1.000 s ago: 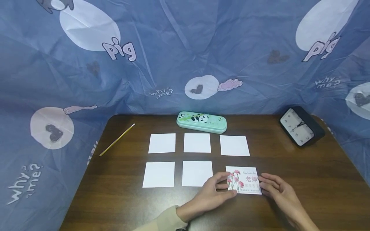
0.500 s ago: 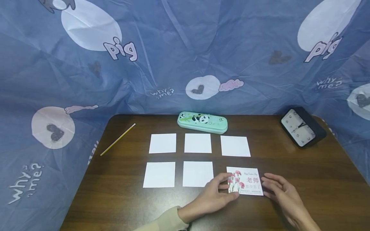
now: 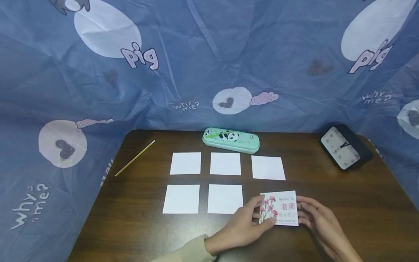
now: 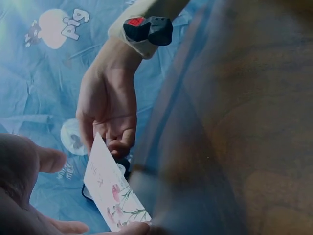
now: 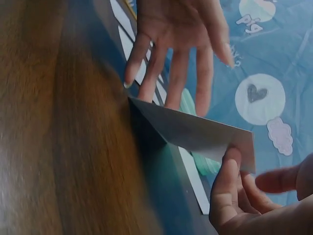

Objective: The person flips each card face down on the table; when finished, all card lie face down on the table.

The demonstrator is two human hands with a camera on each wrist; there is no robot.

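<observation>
While flowered card (image 3: 280, 208) tilts up off worktop (image 3: 353, 203) at front right, both hands pinch it: left hand (image 3: 242, 225) on left edge, right hand (image 3: 319, 222) on right edge. Five blank cards (image 3: 185, 163) lie flat in grid beside it. Bare wood to right, clock (image 3: 343, 148) far corner, pencil case (image 3: 230, 139) behind.

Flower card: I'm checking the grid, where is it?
Head view: the flower card sits front-right on the table, between left hand and right hand.

Head view looks down across table (image 3: 343, 203); both wrist views sit low, close, sharing the flower card (image 3: 283, 208) mid-frame.
</observation>
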